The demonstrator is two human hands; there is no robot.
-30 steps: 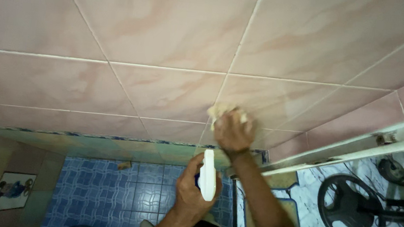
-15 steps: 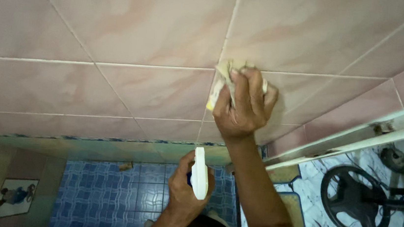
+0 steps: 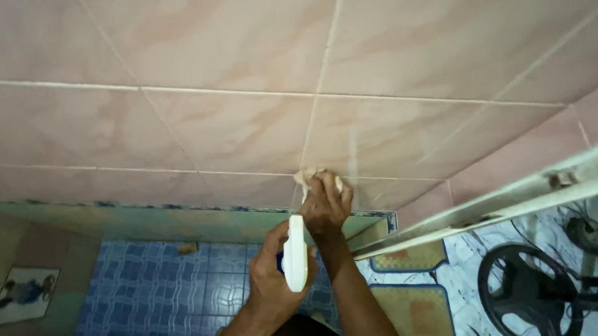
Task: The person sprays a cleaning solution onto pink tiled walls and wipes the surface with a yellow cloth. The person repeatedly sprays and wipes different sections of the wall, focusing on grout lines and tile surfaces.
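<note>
Pressing a crumpled pale cloth (image 3: 310, 177) against the pink wall tiles (image 3: 217, 36) with the right hand (image 3: 324, 205), fingers bunched tight over the wad, right at the crossing of two grout lines low on the wall. Gripping a white spray bottle (image 3: 296, 255) in the left hand (image 3: 275, 279), fingers wrapped round its neck, the bottle's long axis running up and down, nozzle end pointing toward the wall. Sitting just below and a little left of the right hand, the left hand close to the right wrist but not touching it. Lying ahead of and above both hands, the cloth; being nearer to it, the right hand, already on it, with the left well short of the wall. Reaching up past the bottle, the right forearm.

Counting: one cloth, one bottle, two hands. Below, showing a blue patterned floor (image 3: 156, 286), one picture tile (image 3: 23, 296) at left, two yellowish mats (image 3: 416, 318) by the white door frame (image 3: 531, 190), and one black fan (image 3: 531, 296) on the marbled floor outside.
</note>
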